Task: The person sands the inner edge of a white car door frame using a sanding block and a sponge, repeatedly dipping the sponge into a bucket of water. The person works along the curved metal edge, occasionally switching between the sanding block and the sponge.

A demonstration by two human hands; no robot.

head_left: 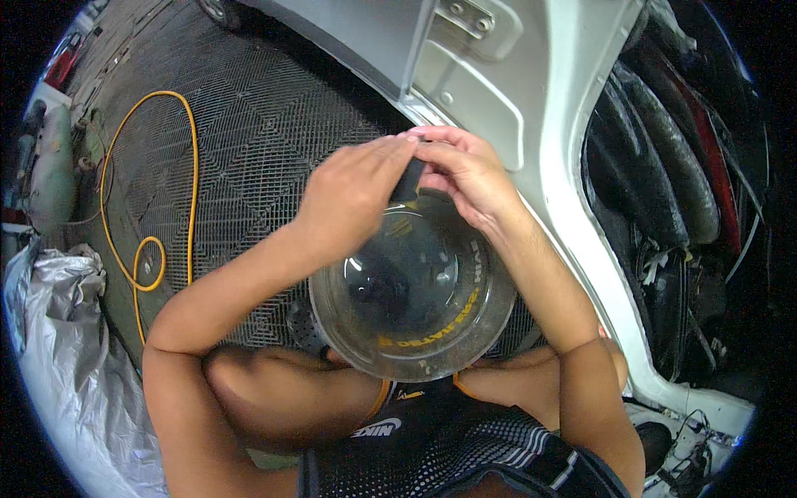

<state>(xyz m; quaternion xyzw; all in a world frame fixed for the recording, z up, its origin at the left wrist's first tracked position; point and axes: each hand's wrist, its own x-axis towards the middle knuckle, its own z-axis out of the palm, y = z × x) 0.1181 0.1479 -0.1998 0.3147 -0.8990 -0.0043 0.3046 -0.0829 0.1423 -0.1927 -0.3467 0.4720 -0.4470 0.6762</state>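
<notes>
Both my hands meet in front of me over a round, see-through container with a thick rim and yellow lettering. My left hand is closed, its fingertips pinching the upper end of a small, dark, flat piece. On the other side of that piece my right hand is also closed, thumb and fingers pressed together near the left fingertips. The piece hangs between the palms, above the container's far rim. The fingers partly cover it, so its exact kind cannot be told.
A silver car body frame with an open door stands close on the right. Dark grid mats cover the floor. A yellow hose loops at left, near a green cylinder and a silver sheet.
</notes>
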